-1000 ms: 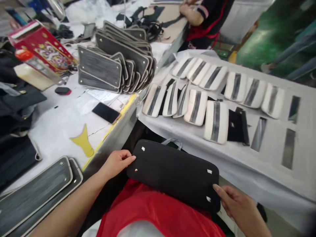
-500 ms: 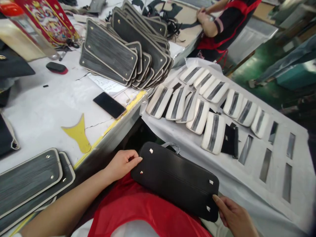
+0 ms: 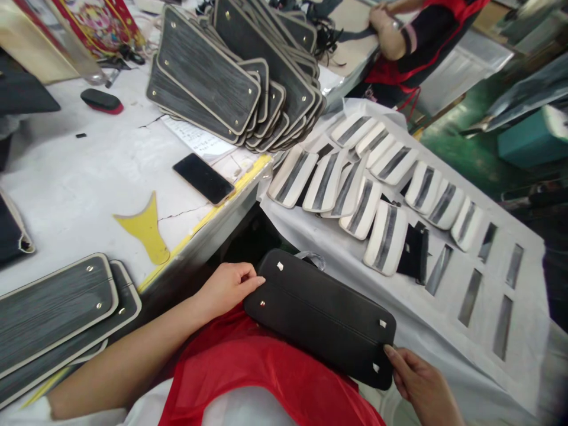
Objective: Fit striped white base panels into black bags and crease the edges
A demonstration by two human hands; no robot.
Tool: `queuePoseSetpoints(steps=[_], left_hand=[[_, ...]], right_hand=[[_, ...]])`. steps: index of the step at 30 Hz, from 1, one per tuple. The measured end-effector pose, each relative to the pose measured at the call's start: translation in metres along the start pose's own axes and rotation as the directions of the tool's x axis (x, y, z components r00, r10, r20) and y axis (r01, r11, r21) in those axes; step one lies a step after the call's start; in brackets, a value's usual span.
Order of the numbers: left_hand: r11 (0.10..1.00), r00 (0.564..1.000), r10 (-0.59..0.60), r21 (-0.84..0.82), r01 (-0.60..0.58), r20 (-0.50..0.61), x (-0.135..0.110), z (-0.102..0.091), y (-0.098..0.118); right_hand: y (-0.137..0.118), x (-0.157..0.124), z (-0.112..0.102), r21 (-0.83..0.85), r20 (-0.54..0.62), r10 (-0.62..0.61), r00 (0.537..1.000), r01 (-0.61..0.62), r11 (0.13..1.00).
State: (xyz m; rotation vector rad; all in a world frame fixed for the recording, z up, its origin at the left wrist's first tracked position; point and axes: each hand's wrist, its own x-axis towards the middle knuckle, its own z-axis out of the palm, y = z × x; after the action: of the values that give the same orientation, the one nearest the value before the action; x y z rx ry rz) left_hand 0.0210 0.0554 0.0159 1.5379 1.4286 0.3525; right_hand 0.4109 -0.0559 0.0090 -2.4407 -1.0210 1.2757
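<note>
A black bag (image 3: 319, 319) lies across my lap, its flat, rounded-corner base facing up. Small metal feet sit near the corners, and white scraps cover several of them. My left hand (image 3: 235, 287) pinches the left edge between thumb and fingers. At the far right end, my right hand (image 3: 419, 378) grips the edge with the thumb on top. A clear plastic-wrapped loop (image 3: 313, 258) sticks out behind the bag's upper edge. The rest of the bag, underneath, is hidden.
A stack of dark panels (image 3: 208, 71) with pale edges stands on the left table, near a phone (image 3: 203, 178), a yellow template (image 3: 148, 231) and a brush (image 3: 101, 101). More panels (image 3: 57, 307) lie lower left. White striped pieces (image 3: 386, 236) cover the right table. A co-worker's arm (image 3: 393, 38) rests at the back.
The view has shifted slightly, so the tables' contents appear a little displaced. Both hands keep the same hold on the bag, which stays nearly in place.
</note>
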Motion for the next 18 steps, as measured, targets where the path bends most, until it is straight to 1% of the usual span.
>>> queuePoseSetpoints(steps=[4, 12, 18], left_hand=[[0.998, 1.0, 0.015, 0.065, -0.014, -0.006, 0.0, -0.003, 0.003], [0.99, 0.999, 0.011, 0.138, -0.015, 0.03, 0.005, -0.01, 0.006], [0.97, 0.998, 0.052, 0.237, -0.061, 0.041, 0.009, -0.012, 0.007]], right_hand=[[0.0, 0.0, 0.0, -0.022, 0.013, -0.006, 1.0, 0.006, 1.0], [-0.014, -0.008, 0.003, -0.001, -0.005, -0.025, 1.0, 0.025, 1.0], [-0.015, -0.012, 0.005, -0.007, -0.033, -0.051, 0.998, 0.051, 0.999]])
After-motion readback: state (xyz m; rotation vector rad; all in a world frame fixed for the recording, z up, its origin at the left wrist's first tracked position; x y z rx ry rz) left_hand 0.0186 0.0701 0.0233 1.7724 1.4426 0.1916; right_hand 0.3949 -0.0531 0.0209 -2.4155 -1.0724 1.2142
